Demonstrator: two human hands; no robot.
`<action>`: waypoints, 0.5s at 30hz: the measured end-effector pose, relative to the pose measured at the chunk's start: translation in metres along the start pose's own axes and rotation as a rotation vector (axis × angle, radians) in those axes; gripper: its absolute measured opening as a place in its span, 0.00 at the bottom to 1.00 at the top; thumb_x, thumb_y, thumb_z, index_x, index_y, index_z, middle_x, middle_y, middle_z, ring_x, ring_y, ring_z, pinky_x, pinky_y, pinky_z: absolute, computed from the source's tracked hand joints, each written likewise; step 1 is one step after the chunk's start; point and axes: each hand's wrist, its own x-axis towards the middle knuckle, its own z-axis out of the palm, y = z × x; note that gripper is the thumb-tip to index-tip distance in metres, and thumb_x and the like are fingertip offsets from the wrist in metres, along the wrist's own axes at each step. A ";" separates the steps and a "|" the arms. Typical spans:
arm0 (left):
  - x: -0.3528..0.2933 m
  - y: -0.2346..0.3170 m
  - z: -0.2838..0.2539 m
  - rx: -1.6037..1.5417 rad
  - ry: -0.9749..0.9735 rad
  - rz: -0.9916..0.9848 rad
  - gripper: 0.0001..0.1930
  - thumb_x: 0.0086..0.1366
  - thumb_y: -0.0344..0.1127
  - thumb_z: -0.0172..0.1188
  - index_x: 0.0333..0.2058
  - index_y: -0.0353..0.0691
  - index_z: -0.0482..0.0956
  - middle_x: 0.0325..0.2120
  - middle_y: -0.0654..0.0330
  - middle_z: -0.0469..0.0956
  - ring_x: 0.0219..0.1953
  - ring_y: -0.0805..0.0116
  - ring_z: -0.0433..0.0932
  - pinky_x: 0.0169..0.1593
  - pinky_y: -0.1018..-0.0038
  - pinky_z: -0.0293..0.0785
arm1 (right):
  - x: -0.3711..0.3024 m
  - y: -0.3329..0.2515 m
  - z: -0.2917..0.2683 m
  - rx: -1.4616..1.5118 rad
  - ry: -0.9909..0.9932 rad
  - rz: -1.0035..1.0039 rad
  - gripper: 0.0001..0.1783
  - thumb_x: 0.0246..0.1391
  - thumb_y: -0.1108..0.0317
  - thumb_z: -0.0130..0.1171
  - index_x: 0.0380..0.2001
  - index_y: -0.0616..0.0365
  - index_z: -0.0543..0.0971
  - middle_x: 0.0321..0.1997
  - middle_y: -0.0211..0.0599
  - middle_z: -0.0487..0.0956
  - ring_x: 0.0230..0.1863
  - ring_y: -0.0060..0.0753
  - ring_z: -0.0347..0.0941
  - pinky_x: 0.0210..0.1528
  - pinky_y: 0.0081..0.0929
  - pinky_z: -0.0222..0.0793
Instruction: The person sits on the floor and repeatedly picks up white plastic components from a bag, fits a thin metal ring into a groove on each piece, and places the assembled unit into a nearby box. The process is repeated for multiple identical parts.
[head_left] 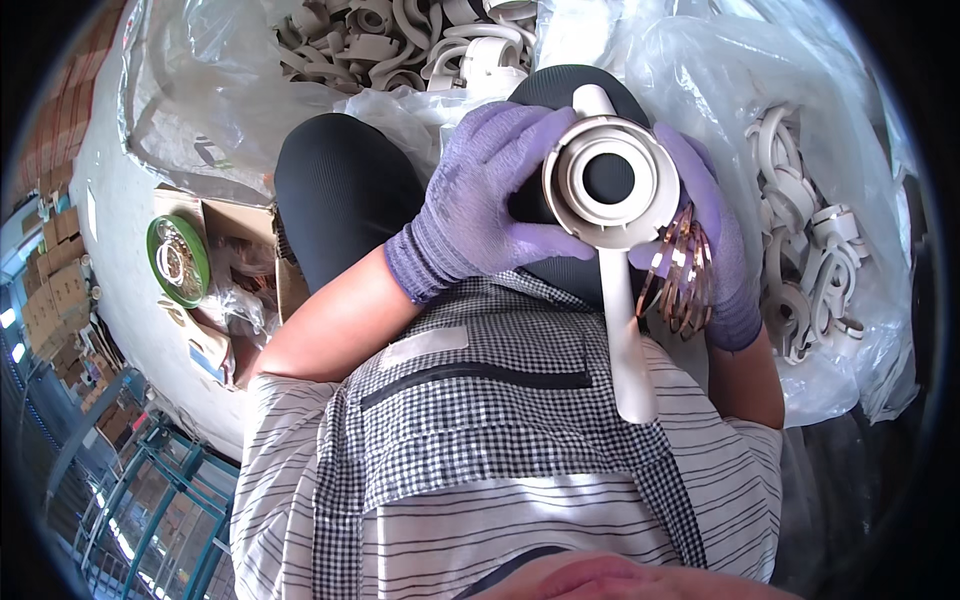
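Plastic part [613, 236], cream and round-bodied, sits between the fingers of both hands over the person's lap; its long axis follows its handle [630, 360], which points toward the checked apron [500, 420], while a short stub [593, 98] points away. Left hand [490, 195] grips the part's left rim, thumb lower, fingers higher; right hand [728, 260] presses its right rim and also clasps a bunch of copper-coloured strips [680, 275], just right of the handle. Neither hand is nearer, as both touch the part. Counted: one held part; one bunch, its strips too overlapped to number; two gloved hands; two clear bags, one beyond the part [215, 100], one to its right [820, 390], holding heaped plastic pieces [400, 40] past counting; one cardboard box [240, 220] and one green bowl [203, 270], both well left of it.
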 end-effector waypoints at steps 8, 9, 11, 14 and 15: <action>0.004 0.001 -0.007 0.001 0.005 0.033 0.64 0.35 0.62 0.83 0.67 0.33 0.65 0.57 0.48 0.77 0.60 0.51 0.75 0.66 0.57 0.65 | 0.001 -0.007 0.021 -0.365 0.120 -0.211 0.53 0.42 0.50 0.80 0.70 0.52 0.68 0.62 0.46 0.71 0.61 0.49 0.73 0.65 0.41 0.71; 0.004 -0.001 -0.005 0.015 0.015 0.041 0.63 0.35 0.62 0.83 0.66 0.33 0.66 0.56 0.49 0.77 0.60 0.51 0.75 0.66 0.56 0.65 | 0.002 -0.010 0.020 -0.408 0.121 -0.217 0.53 0.42 0.51 0.80 0.70 0.52 0.68 0.62 0.46 0.71 0.61 0.49 0.73 0.64 0.42 0.72; 0.004 -0.003 0.000 0.033 0.043 0.050 0.60 0.36 0.62 0.83 0.65 0.34 0.68 0.54 0.50 0.79 0.59 0.51 0.76 0.66 0.55 0.64 | 0.002 -0.019 0.018 -0.501 0.114 -0.221 0.52 0.42 0.54 0.80 0.70 0.51 0.68 0.62 0.46 0.71 0.62 0.51 0.73 0.63 0.43 0.73; 0.005 0.002 0.008 0.056 0.109 0.080 0.57 0.38 0.60 0.83 0.63 0.34 0.69 0.52 0.51 0.79 0.58 0.51 0.76 0.67 0.52 0.61 | 0.004 -0.024 0.017 -0.484 0.071 -0.175 0.50 0.43 0.61 0.78 0.70 0.52 0.68 0.62 0.47 0.70 0.62 0.54 0.72 0.63 0.43 0.73; 0.004 0.000 0.014 0.029 0.127 0.081 0.54 0.39 0.58 0.82 0.62 0.33 0.69 0.52 0.49 0.78 0.58 0.49 0.76 0.68 0.49 0.59 | 0.005 -0.023 0.014 -0.471 0.041 -0.155 0.48 0.43 0.66 0.77 0.69 0.52 0.68 0.62 0.48 0.71 0.63 0.55 0.72 0.64 0.43 0.73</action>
